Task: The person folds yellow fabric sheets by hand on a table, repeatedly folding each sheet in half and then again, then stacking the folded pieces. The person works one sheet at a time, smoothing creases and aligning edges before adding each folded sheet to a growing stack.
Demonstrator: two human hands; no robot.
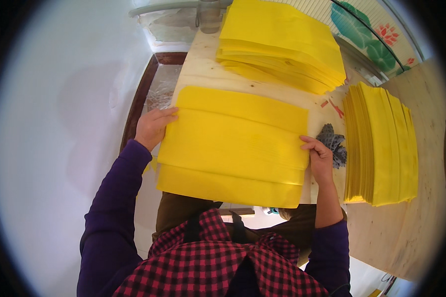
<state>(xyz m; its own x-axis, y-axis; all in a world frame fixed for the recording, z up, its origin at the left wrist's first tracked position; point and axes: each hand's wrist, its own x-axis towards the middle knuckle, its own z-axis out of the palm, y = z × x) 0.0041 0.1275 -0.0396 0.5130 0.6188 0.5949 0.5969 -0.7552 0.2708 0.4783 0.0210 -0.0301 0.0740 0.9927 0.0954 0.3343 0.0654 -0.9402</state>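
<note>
A wide yellow sheet [233,141], creased across in two places, lies in front of me with its near edge reaching past the table's front over my lap. It looks like paper or thin fabric; which one I cannot tell. My left hand [154,127] pinches its left edge near the upper crease, thumb hidden. At the right edge, about mid-height, my right hand [319,157] has its fingertips closed on the sheet. A crumpled dark grey cloth [332,144] lies just beyond the right hand.
A pile of flat yellow sheets [282,37] sits at the table's far side. Another stack of folded yellow sheets [386,148] stands at the right. Small red strips [337,109] lie between them. A clear cup [209,17] is far left, and a white wall [59,148] borders the left.
</note>
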